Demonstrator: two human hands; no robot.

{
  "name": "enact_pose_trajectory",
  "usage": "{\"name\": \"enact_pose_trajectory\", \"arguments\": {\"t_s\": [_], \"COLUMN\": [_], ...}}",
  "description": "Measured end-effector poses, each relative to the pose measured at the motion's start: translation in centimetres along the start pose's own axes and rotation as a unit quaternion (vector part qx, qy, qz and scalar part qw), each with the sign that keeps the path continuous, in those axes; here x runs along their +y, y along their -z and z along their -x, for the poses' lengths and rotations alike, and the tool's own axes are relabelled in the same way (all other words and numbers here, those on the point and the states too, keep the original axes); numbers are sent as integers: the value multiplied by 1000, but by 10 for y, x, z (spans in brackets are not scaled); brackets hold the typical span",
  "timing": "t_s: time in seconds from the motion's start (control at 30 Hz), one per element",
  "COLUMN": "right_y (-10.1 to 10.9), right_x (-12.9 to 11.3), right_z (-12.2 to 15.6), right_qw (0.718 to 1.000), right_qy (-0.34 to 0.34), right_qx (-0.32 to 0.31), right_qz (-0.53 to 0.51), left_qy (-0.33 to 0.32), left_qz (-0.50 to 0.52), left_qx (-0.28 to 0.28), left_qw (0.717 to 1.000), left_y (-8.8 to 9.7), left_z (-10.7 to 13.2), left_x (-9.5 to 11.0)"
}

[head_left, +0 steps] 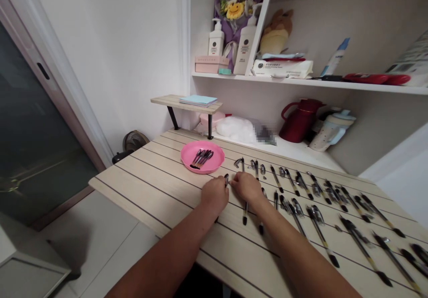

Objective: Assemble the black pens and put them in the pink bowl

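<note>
My left hand (214, 194) is closed round a black pen (226, 180) whose tip sticks up between my two hands. My right hand (245, 186) is closed beside it, fingers pinched at the same pen; another pen (245, 213) lies under this hand on the slatted wooden table (150, 182). A pink plate (202, 156) with several assembled black pens stands just beyond my left hand. To the right, several pens, caps and pen parts (301, 191) lie in rows across the table.
A small wooden riser (186, 103) with a blue notepad stands at the table's back. Behind are a red kettle (298, 119), a white bottle and a shelf (301, 83) with lotion bottles and toys. A glass door is at the left.
</note>
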State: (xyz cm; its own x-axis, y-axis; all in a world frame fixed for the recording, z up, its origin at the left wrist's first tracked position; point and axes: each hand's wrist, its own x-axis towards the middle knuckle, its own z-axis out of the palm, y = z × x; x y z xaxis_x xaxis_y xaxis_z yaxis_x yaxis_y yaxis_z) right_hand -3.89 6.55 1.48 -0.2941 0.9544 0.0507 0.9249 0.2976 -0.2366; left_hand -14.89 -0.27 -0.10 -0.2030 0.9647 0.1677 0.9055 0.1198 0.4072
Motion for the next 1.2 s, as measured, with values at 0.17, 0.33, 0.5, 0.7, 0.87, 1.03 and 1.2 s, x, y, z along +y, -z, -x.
{"name": "enact_pose_trajectory", "arguments": {"t_s": [0.17,0.33,0.5,0.7,0.87,1.03,1.2], "right_y": [-1,9,20,16,7,9,8], "right_x": [1,15,27,7,-8,-7,-11], "right_z": [0,0,17,63,77,69,63], "right_qw": [1000,998,995,979,982,996,1000], "right_qy": [8,7,-1,17,18,1,5], "right_qx": [-7,-6,-8,-67,-6,-3,-21], "right_qz": [-22,-65,-95,-193,-189,-91,-6], "left_qy": [-21,-42,-49,16,41,26,10], "left_qz": [7,22,74,213,285,295,222], "left_qx": [-6,6,21,59,75,98,120], "left_qw": [1000,999,996,975,955,950,968], "left_y": [-3,-3,-7,-9,-9,-9,-3], "left_z": [1,2,-3,-12,-13,-15,-15], "left_x": [1,2,5,9,11,4,-2]}}
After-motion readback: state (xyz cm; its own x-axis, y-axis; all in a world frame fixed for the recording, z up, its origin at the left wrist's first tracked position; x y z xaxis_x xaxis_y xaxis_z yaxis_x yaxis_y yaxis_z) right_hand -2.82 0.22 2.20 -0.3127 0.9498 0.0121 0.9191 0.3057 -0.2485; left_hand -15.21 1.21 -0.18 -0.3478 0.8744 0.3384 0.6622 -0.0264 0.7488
